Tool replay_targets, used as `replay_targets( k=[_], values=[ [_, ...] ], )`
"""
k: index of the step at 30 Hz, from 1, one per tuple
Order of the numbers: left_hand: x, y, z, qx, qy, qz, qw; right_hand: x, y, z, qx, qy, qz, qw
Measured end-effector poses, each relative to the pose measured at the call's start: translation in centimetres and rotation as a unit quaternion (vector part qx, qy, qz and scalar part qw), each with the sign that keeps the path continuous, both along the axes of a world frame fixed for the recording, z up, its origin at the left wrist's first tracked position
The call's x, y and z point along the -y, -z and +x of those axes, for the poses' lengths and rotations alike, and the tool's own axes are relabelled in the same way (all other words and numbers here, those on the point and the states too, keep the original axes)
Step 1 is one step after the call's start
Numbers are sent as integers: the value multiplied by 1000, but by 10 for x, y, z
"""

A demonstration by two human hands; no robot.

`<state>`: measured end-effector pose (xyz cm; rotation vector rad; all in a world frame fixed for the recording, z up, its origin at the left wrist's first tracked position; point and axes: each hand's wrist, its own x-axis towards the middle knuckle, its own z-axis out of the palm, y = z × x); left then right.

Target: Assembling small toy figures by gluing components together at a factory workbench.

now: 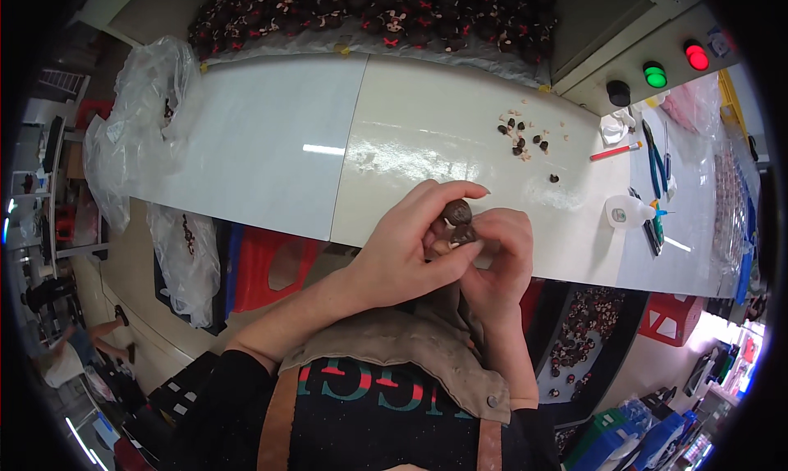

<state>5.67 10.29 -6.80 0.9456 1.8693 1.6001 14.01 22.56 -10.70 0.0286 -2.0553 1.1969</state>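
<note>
Close to the table's near edge, my left hand is closed around a small dark brown figurine with a round, glossy head and lighter beige parts lower down. My right hand pinches the same figurine from the other side, its fingers bent against the lower part. Both hands touch each other around it, so much of the figurine's body is hidden. On the white tabletop beyond my right hand lie several small dark pieces among tiny beige bits.
Many dark figurines with red accents pile up at the back. At right are a glue bottle, pliers, a red pen and a control box with lit buttons. Plastic bags hang at left; a figurine-filled crate stands below.
</note>
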Motion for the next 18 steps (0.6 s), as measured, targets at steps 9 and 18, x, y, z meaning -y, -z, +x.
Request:
replay_targets(
  k=[9,18],
  values=[
    [-4,6,5,22,-36,19,999,5,-3,-1,49,34,-13,998],
    [-6,6,5,-5,-37,7,999,4,-4,0,69,25,-40,996]
  ],
)
